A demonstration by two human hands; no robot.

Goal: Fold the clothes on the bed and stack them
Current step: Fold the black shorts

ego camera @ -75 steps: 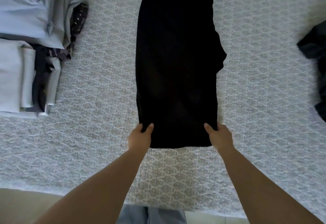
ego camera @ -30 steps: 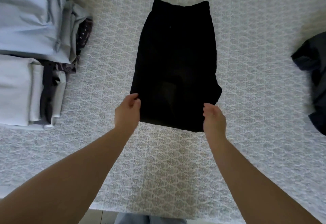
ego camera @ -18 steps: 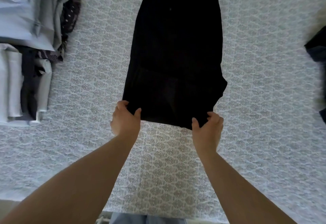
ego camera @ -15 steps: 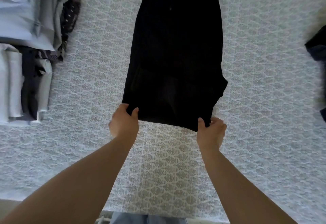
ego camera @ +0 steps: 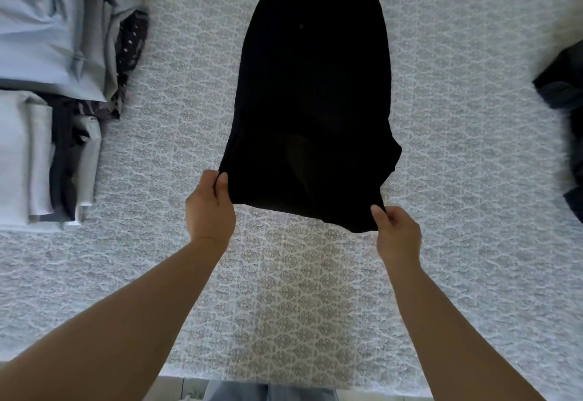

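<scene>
the near edge of the black garment (ego camera: pixel 312 101), flat on the bed (ego camera: pixel 299 290) moments ago, is now lifted; its near corners are pinched in the left hand (ego camera: pixel 209 208) and right hand (ego camera: pixel 398 234), so another fold away looks under way.

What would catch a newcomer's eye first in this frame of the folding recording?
The black garment in the middle of the patterned bedspread stands out most, its near edge pinched at both corners by the left hand and the right hand. Next come the folded pale and dark clothes stacked at the left edge, and a dark unfolded garment at the right edge.
</scene>
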